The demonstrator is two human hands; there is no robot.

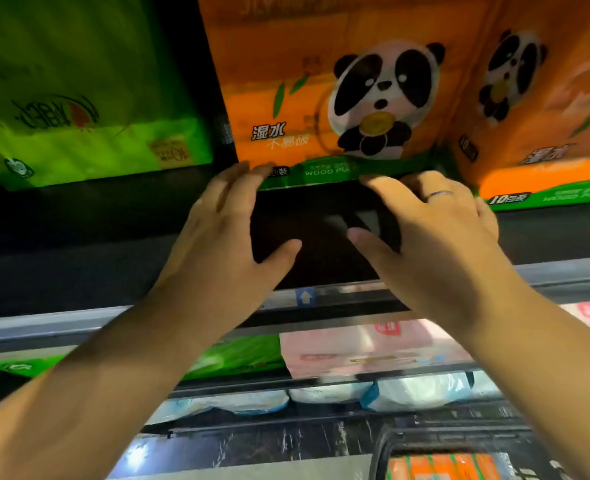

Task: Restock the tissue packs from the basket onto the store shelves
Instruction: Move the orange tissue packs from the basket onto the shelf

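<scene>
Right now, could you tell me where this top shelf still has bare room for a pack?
A narrow dark gap separates the green pack from the middle orange pack, and the shelf strip before the green pack is bare. Crowded: the right orange pack abuts the middle one.

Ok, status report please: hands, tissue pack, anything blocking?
Left hand, right hand open, fingertips on orange panda pack lower edge. Pack upright on shelf. Nothing blocking; second orange pack beside.

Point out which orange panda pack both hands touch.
The middle orange pack, beside the green pack: left hand and right hand touch its bottom edge, unlike the right pack.
</scene>
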